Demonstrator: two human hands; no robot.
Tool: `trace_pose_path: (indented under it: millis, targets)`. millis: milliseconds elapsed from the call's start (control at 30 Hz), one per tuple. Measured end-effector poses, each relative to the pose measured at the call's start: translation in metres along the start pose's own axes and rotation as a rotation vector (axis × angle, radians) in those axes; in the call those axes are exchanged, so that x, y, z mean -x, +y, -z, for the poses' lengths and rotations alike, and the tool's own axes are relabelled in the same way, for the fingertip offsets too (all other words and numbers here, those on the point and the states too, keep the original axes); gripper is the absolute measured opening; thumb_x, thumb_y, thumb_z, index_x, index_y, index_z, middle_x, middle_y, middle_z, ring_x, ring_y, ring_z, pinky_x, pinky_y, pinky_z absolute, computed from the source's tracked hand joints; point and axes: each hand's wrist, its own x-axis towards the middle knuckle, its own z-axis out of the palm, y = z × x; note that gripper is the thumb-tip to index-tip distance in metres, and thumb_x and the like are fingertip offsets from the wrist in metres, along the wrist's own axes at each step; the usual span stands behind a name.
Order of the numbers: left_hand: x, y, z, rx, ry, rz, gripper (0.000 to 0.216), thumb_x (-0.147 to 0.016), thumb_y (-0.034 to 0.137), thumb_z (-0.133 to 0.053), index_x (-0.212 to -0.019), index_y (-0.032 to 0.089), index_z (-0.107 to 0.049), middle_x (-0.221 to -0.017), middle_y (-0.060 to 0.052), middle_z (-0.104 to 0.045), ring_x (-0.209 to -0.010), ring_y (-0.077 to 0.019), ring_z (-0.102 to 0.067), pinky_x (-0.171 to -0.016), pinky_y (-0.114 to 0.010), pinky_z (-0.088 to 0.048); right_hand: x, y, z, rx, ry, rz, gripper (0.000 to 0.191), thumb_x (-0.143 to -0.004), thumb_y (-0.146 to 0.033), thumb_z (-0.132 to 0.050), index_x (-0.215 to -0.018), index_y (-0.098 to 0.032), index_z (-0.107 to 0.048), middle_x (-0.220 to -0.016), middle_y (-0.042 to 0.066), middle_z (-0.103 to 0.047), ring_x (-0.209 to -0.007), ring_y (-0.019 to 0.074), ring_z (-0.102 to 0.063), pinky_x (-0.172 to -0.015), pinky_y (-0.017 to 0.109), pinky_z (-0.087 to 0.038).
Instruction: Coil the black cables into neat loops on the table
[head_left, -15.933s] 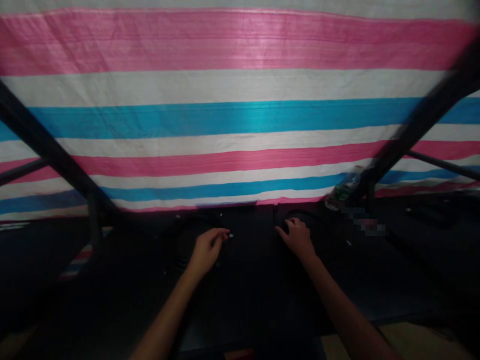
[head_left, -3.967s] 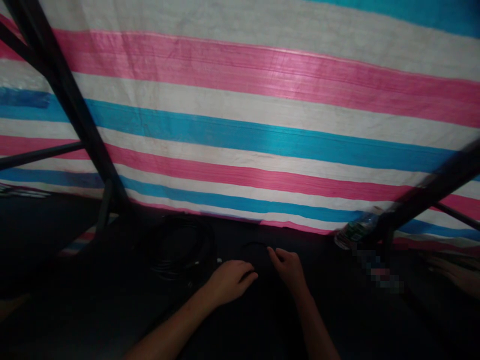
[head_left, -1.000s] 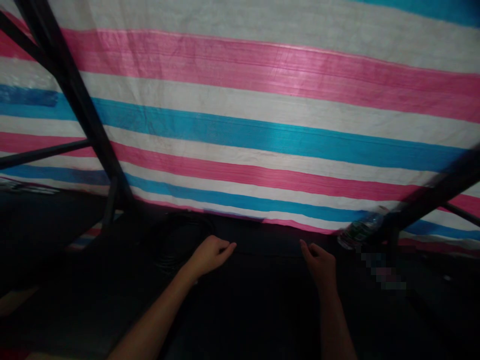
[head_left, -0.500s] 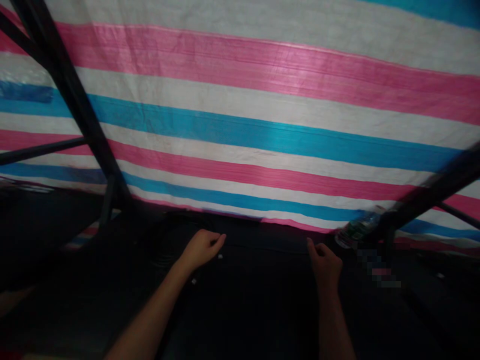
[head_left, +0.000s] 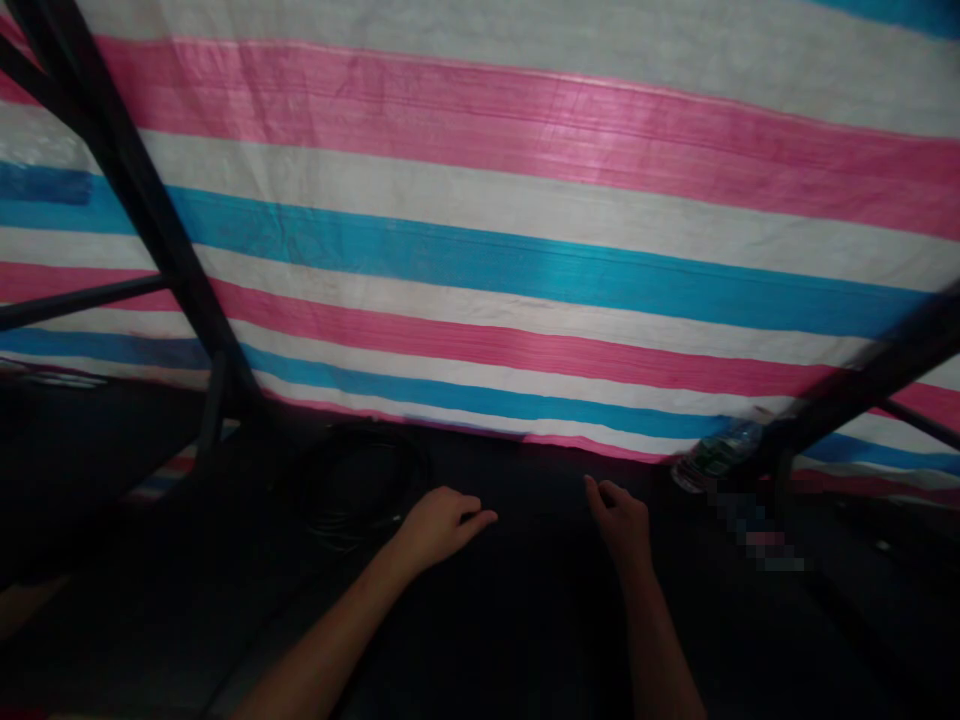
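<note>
My left hand [head_left: 442, 522] rests on a very dark table top [head_left: 495, 620], fingers curled and pressed together, forefinger pointing right. What it holds, if anything, is lost in the dark. My right hand [head_left: 619, 520] is a short way to the right, fingers pinched upward; its contents are also hidden. A coil of black cable [head_left: 360, 485] lies just left of my left hand.
A pink, white and blue striped tarp [head_left: 525, 250] hangs behind the table. Black metal frame bars cross at the left [head_left: 142, 210] and right [head_left: 862, 385]. A plastic water bottle [head_left: 712, 455] lies at the right, by the tarp's lower edge.
Both hands have come closer together: the left moved right and slightly down, the right moved left. Earlier they were spread wider apart, and before that nearly touching.
</note>
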Motion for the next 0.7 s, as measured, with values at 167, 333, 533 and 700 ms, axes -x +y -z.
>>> trace_pose_path:
  millis: [167, 333, 533, 700]
  targets:
    - [0.001, -0.001, 0.001, 0.025, -0.036, -0.029, 0.044, -0.095, 0.050, -0.046, -0.075, 0.018, -0.068, -0.067, -0.002, -0.064, -0.062, -0.0142, -0.055, -0.058, -0.026, -0.028, -0.002, 0.018, 0.001, 0.064, 0.051, -0.035, 0.055, -0.089, -0.061, -0.043, -0.052, -0.020, -0.050, -0.049, -0.001, -0.048, -0.057, 0.0153, -0.047, -0.063, 0.028, -0.032]
    - [0.000, 0.000, -0.005, 0.023, -0.061, -0.027, 0.043, -0.096, 0.048, -0.045, -0.076, 0.018, -0.069, -0.068, -0.002, -0.065, -0.061, -0.0142, -0.056, -0.057, -0.026, -0.028, -0.003, 0.021, -0.009, 0.227, 0.135, 0.026, 0.056, -0.093, -0.056, -0.036, -0.059, -0.018, -0.058, -0.057, 0.000, -0.058, -0.057, 0.0135, -0.050, -0.080, 0.035, -0.030]
    - [0.001, 0.000, -0.003, 0.145, -0.137, 0.029, 0.045, -0.094, 0.048, -0.046, -0.070, 0.016, -0.068, -0.063, -0.001, -0.062, -0.057, -0.0124, -0.051, -0.054, -0.025, -0.029, -0.004, 0.036, -0.003, 0.417, 0.290, -0.062, 0.054, -0.094, -0.052, -0.035, -0.061, -0.017, -0.058, -0.059, 0.004, -0.059, -0.059, 0.0165, -0.049, -0.078, 0.037, -0.028]
    - [0.005, -0.003, -0.003, 0.231, -0.216, 0.061, 0.036, -0.091, 0.042, -0.051, -0.073, 0.016, -0.068, -0.066, -0.001, -0.064, -0.060, -0.0129, -0.054, -0.055, -0.024, -0.032, -0.003, 0.064, 0.022, 0.425, 0.494, -0.321, 0.050, -0.090, -0.053, -0.038, -0.065, -0.017, -0.063, -0.063, 0.013, -0.063, -0.060, 0.0228, -0.049, -0.071, 0.040, -0.030]
